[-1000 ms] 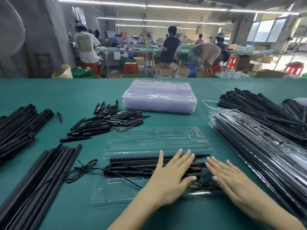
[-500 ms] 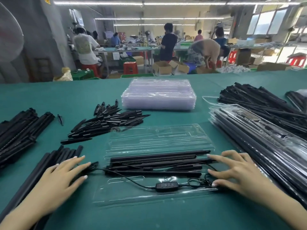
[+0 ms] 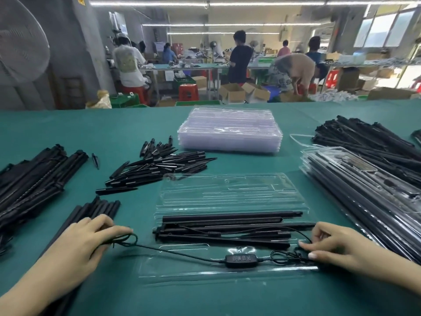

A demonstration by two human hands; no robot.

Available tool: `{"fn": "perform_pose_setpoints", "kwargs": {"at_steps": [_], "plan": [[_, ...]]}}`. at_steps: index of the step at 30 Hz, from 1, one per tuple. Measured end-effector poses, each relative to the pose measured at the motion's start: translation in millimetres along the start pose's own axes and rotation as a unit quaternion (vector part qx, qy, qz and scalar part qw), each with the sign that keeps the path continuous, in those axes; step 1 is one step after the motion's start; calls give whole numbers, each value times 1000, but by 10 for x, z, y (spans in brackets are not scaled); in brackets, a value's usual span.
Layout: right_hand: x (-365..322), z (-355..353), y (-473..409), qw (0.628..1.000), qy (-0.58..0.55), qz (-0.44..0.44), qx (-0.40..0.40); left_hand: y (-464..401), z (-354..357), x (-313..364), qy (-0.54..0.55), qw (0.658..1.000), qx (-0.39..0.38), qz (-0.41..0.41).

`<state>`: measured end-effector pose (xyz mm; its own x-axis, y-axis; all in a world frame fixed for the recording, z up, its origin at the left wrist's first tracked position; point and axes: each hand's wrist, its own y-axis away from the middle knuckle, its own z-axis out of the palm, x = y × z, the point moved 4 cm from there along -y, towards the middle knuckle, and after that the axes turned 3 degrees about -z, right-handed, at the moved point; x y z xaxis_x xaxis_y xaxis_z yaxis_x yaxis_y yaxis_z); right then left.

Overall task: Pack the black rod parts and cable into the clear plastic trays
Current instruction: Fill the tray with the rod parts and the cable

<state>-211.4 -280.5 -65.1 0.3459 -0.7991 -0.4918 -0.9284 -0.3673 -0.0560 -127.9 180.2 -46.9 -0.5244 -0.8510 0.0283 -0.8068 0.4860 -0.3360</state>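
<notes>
Here, an open clear plastic tray [image 3: 230, 197] was seen at the centre of a green desk [image 3: 68, 133], with several black rods [image 3: 227, 226] laid lengthwise in its nearer half. A thin black cable [image 3: 177, 253] was stretched across the lower part of the frame, its inline controller [image 3: 241, 258] resting on the tray's near flap. The cable's looped left end was pinched by the curled fingers of the left hand [image 3: 79, 245], which lay over a bundle of long tubes [image 3: 95, 210] at lower left. The coiled right end was gripped by the right hand [image 3: 335, 245], fingers bent, at the tray's lower right corner. A stack of empty trays [image 3: 230, 131] was visible at upper centre, short pointed parts [image 3: 157, 167] to its left, and filled trays [image 3: 364, 190] at right.
</notes>
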Motion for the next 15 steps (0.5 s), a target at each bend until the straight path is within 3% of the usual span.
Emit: {"fn": "perform_pose_setpoints", "kwargs": {"at_steps": [2,5,9,15], "plan": [[-54,-25,-77,1000,2,12,10,31,-48,74,-68,997,2,43],[-90,-26,-136,999,-15,39,22,76,42,87,-84,990,-116,17],[-64,-26,-145,994,-57,75,52,134,192,-114,-13,983,-185,-16],[15,2,-33,986,-99,94,99,12,103,-209,36,985,-165,-31]]}}
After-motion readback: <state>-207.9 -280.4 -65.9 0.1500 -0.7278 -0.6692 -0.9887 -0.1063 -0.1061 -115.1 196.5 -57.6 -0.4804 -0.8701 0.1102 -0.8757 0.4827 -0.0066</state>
